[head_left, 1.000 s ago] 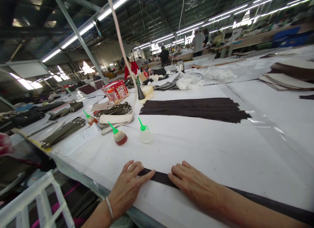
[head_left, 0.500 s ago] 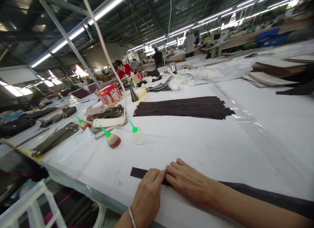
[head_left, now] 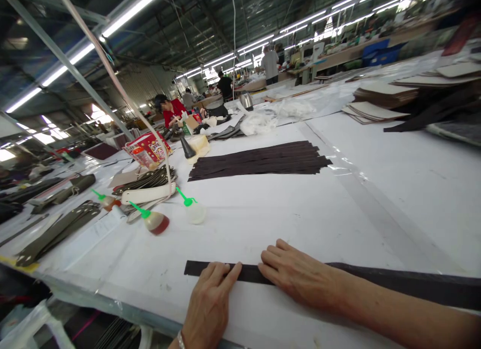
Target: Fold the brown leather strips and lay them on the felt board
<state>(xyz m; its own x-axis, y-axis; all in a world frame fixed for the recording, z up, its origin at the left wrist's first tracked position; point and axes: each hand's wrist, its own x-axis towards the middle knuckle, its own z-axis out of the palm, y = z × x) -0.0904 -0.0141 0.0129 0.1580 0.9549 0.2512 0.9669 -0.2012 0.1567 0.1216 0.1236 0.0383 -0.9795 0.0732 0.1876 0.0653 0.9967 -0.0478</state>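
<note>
A long dark brown strip [head_left: 250, 273] of leather-like material lies along the near side of the white table, running off to the right. My left hand [head_left: 212, 296] is close to its left end, fingers bent and pressed down on it, the index finger stretched a little apart. Farther right, my right hand [head_left: 291, 271] grips the same strip with curled fingers; the fingertips are partly hidden. Bare strip shows between the two hands. Beyond them lies a pile of similar dark strips [head_left: 259, 159].
Squeeze bottles with green nozzles stand to the left, one with clear liquid [head_left: 195, 213] and one with reddish liquid [head_left: 157, 223]. Behind are olive straps [head_left: 60, 229], a red patterned box [head_left: 150, 148] and a black cone [head_left: 187, 147]. Stacked panels [head_left: 383, 96] sit at right. Co-workers are farther back.
My hands have moved apart along the strip, the left one toward its left end. The view has swung to the right, so the table's things appear farther left.
</note>
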